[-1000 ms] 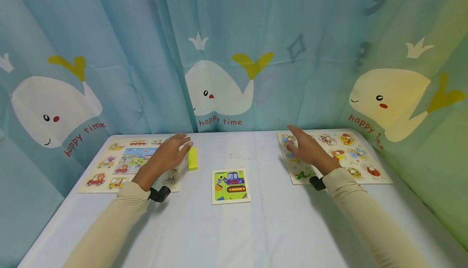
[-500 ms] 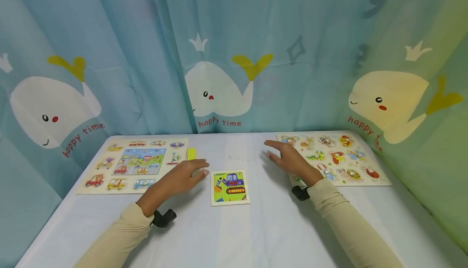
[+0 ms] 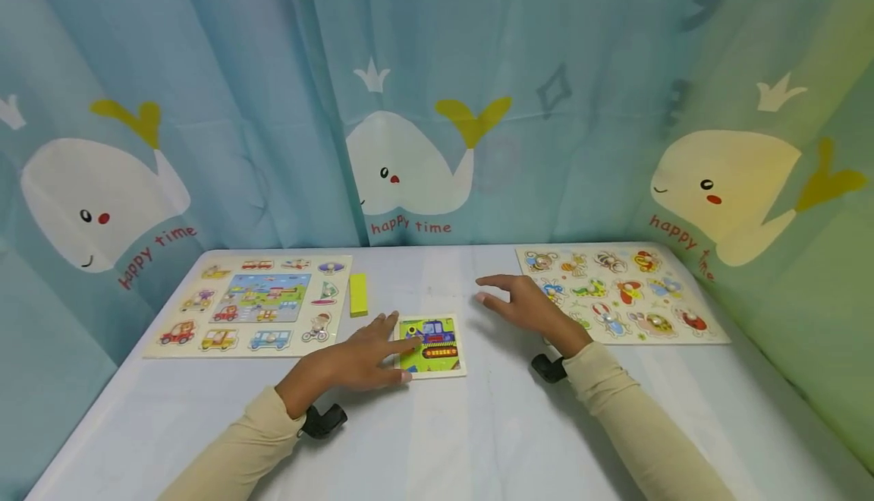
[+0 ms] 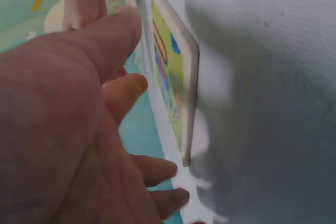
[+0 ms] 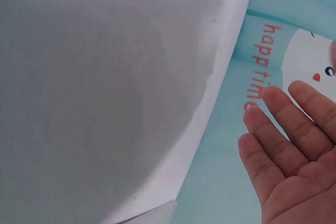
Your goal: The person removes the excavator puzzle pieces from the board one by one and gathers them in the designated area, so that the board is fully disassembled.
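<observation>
A small square picture puzzle (image 3: 444, 368) of an excavator, framed in white, lies flat at the middle of the table. Over its left edge reaches my left hand (image 3: 355, 358), palm down with fingers spread and nothing held. In the left wrist view, spread fingers (image 4: 157, 170) stand beside the puzzle (image 4: 181, 77), apart from it as far as I can see. My right hand (image 3: 529, 305) hovers above the table, right of the puzzle and near the insect board. Its fingers (image 5: 296, 124) look extended in the right wrist view, with nothing in them.
A vehicle peg board (image 3: 205, 311) lies at the left, a yellow block (image 3: 358, 294) beside its right edge. An insect peg board (image 3: 621, 296) lies at the back right. A blue whale-print curtain (image 3: 437, 68) hangs behind the table (image 3: 437, 440).
My left hand has moved from over the vehicle board rightward and nearer, onto the excavator puzzle's left side. My right hand has moved left, off most of the insect board.
</observation>
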